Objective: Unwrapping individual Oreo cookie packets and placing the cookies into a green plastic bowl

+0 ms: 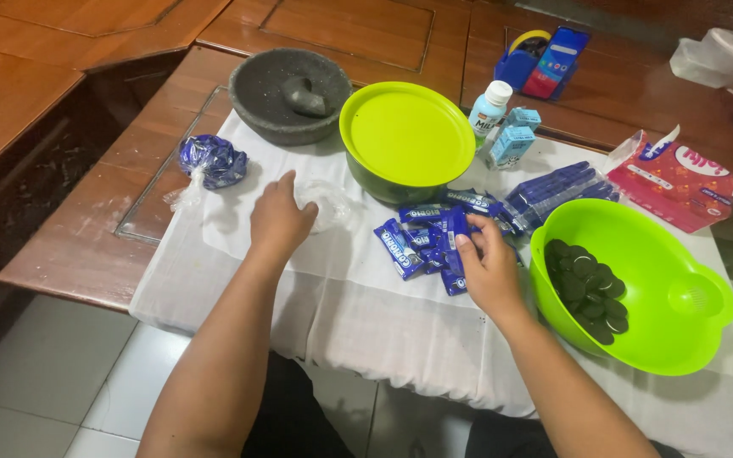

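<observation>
My right hand [490, 270] rests on a heap of small blue biscuit packets [428, 238] on the white cloth [358, 314], fingers curled around one packet. My left hand [279, 219] lies flat on the cloth, its fingertips touching a crumpled clear plastic bag [326, 202]. To the right stands a lime green bowl [680, 288] with several dark round biscuits [589, 288] in it. Behind the packets sits a green bowl covered by a lime green lid [406, 133].
A grey stone mortar [290, 92] with its pestle stands at the back left. A tied blue plastic bag [212, 161] lies left. Small milk bottle and cartons [502, 127], a stack of blue packets [557, 191], a red pouch [676, 180] and a blue holder [545, 55] are behind.
</observation>
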